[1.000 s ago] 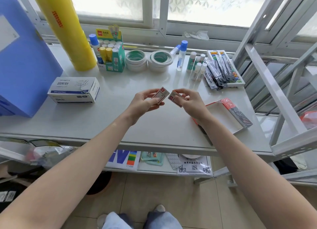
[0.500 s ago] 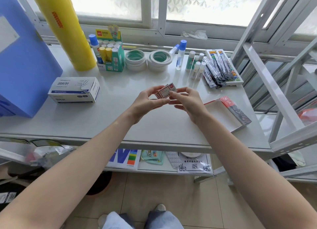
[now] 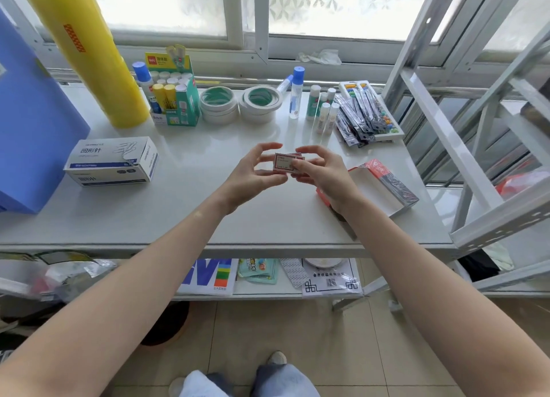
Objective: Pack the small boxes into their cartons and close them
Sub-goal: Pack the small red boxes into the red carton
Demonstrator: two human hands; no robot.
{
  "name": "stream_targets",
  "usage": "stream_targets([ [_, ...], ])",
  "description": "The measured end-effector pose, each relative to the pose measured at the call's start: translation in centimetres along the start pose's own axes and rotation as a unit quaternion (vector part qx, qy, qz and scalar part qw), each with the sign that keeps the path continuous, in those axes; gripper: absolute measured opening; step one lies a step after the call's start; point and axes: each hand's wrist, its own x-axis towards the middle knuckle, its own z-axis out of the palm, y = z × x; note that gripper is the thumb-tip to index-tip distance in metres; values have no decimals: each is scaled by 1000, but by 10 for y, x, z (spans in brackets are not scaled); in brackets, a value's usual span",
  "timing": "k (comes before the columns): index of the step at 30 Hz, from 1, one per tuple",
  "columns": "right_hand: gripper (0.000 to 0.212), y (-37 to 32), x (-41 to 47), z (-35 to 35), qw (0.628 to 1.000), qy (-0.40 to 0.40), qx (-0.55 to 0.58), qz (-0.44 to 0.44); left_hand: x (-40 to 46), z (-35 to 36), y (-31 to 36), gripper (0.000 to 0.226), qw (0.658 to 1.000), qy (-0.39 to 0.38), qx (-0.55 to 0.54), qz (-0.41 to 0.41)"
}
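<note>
Two small red-and-white boxes (image 3: 285, 162) are held together above the white table (image 3: 184, 209), pinched between the left hand (image 3: 253, 175) and the right hand (image 3: 323, 175). The stack's long axis is laid roughly left to right between the two hands, with the printed white label of the front box turned towards the camera; the second box is seen only as a red edge behind it. The left hand's fingers are curled around the left end, and the right hand's thumb and fingers are closed on the right end. Just right of the right hand, an open red carton (image 3: 384, 188) is lying on the table. Well to the left of the left hand, a white paper-clip carton (image 3: 111, 161) is resting closed.
</note>
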Motion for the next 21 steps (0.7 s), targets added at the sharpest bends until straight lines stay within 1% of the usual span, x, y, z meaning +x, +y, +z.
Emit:
stream_targets([
  [2, 23, 2, -4, -6, 1000, 11, 1, -1, 2, 10, 1, 55, 996, 4, 76, 46],
  [4, 19, 2, -9, -13, 1000, 18, 5, 0, 6, 19, 0, 48, 986, 27, 135, 92],
  [7, 26, 3, -17, -25, 999, 36, -26, 17, 11, 29, 1, 38, 980, 43, 162, 108],
  [10, 38, 7, -20, -42, 990, 51, -131, -1, 17, 38, 2, 41, 979, 16, 176, 101],
  [12, 50, 8, -23, -53, 977, 34, -207, -37, 21, 46, 3, 42, 980, -6, 175, 94],
  [13, 52, 10, -24, -58, 966, 22, -253, -55, 23, 50, 3, 42, 981, -14, 168, 94],
  [14, 51, 12, -25, -63, 951, 17, -299, -71, 25, 55, 2, 42, 982, -21, 159, 95],
  [16, 41, 16, -28, -69, 927, 37, -362, -91, 30, 65, 3, 43, 983, -33, 149, 100],
  [20, 31, 25, -35, -81, 909, 90, -395, -99, 42, 84, 4, 58, 982, -70, 145, 95],
  [21, 29, 27, -37, -85, 904, 107, -404, -93, 45, 89, 4, 58, 980, -77, 151, 100],
])
